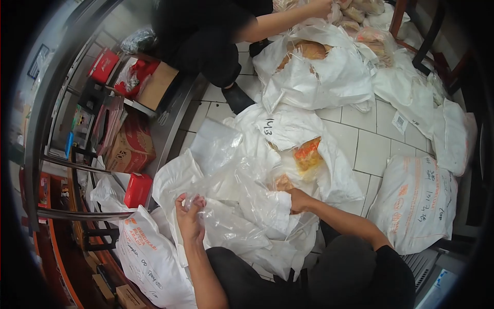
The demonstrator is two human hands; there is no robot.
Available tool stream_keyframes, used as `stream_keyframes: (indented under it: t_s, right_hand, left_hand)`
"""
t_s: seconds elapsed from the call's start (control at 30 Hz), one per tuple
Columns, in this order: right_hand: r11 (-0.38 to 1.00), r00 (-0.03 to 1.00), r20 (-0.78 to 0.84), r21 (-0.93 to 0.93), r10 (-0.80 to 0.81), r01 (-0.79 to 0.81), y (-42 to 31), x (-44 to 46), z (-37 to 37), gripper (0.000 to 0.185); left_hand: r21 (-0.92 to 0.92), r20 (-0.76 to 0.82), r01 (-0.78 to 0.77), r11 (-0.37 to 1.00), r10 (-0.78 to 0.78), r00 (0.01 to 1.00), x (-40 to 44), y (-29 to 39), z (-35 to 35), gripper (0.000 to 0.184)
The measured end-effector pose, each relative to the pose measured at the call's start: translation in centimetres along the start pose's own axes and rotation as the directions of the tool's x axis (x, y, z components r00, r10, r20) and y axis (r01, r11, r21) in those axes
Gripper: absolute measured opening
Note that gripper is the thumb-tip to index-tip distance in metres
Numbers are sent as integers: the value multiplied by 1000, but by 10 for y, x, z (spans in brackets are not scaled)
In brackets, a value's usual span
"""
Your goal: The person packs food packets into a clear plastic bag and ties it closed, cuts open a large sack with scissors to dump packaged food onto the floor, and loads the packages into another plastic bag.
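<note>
Left hand [190, 219] pinches thin, crinkled, clear plastic [229, 221].

Thin, glossy, crinkled clear plastic forms the bag [249, 183] at the dial's centre. The white sack marked 143 [296, 123], towards two o'clock, looks like matt woven plastic. At three, the floor tiles [355, 139] are smooth; at nine, the printed carton [133, 147] is matt cardboard.
</note>
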State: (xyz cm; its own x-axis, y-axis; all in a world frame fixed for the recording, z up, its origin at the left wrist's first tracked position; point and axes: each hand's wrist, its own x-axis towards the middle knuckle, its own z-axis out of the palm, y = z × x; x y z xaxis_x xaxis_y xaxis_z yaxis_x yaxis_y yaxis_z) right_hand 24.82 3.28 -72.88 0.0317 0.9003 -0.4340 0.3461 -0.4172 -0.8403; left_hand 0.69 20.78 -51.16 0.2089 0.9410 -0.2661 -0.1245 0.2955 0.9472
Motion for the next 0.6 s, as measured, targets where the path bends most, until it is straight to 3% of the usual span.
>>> stream_keyframes:
  t_s: [0.07,0.1,0.17,0.27,0.37,0.43,0.47,0.53,0.6]
  right_hand:
    - [987,979,-138,69,151,-142,-23,-28,-29,35]
    - [976,969,-200,190,146,-107,-19,-37,-38,39]
    - [985,942,-290,28,170,-169,-16,-52,-72,45]
    - [963,903,-338,139,266,-232,-24,-82,-121,47]
    - [936,840,-449,-21,305,-351,20,-73,-141,52]
    - [928,909,-192,31,371,-372,28,-58,-149,59]
    - [932,915,-179,27,361,-362,31,-50,-153,59]
    - [888,921,13,262,388,-378,-21,-51,-164,60]
    - [906,924,43,184,380,-381,-15,-28,-165,59]
  left_hand:
    - [-33,2,-63,997,63,998,4,1,1,45]
    - [-30,19,-56,998,56,998,7,1,0,45]
    - [-33,-77,-90,995,88,993,11,-2,-7,42]
    - [-30,-158,-98,995,93,983,4,-4,-2,37]
    - [129,-209,-22,991,48,977,3,-7,4,25]
    - [482,-132,3,876,69,989,6,-10,1,18]
    - [486,-148,5,874,77,986,7,-10,0,18]
    - [544,-138,54,838,26,990,6,-8,10,18]
    - [545,-131,63,836,11,991,10,-8,11,20]
